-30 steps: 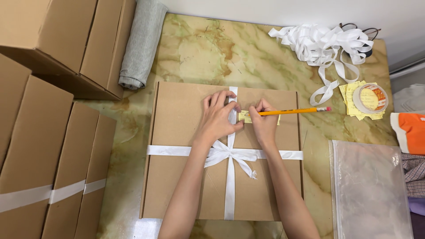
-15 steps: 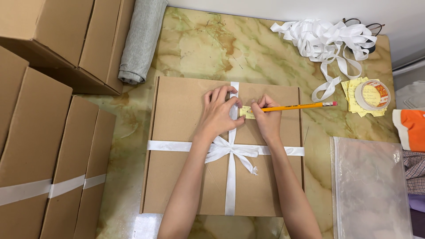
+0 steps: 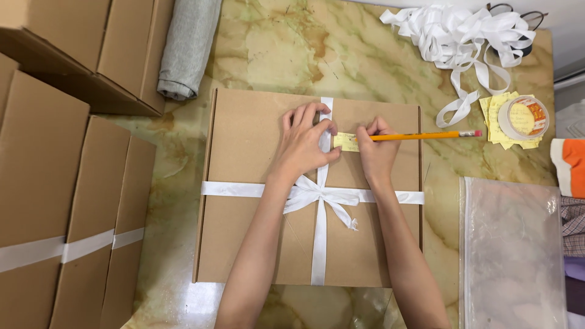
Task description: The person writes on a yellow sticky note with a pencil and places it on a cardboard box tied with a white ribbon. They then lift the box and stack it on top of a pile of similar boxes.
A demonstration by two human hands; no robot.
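A flat brown cardboard box [image 3: 244, 244] lies on the marble table, tied crosswise with white ribbon [image 3: 320, 244] knotted in a bow at its middle. On its upper part sits a small yellow paper note [image 3: 345, 141]. My left hand [image 3: 304, 143] presses flat on the box and ribbon, its fingertips at the note's left edge. My right hand [image 3: 376, 152] grips an orange pencil [image 3: 426, 135] with a pink eraser end pointing right; its tip rests on the note.
Stacked cardboard boxes [image 3: 61, 183] fill the left side, one banded in white tape. A rolled grey cloth [image 3: 187, 49] lies at the top. Loose white ribbon [image 3: 463, 36], a tape roll [image 3: 523, 117] on yellow notes, and a clear plastic bag [image 3: 512, 256] sit on the right.
Both hands stay on the box top; the view shifted slightly. The pencil has tilted a little while its tip stays on the note.
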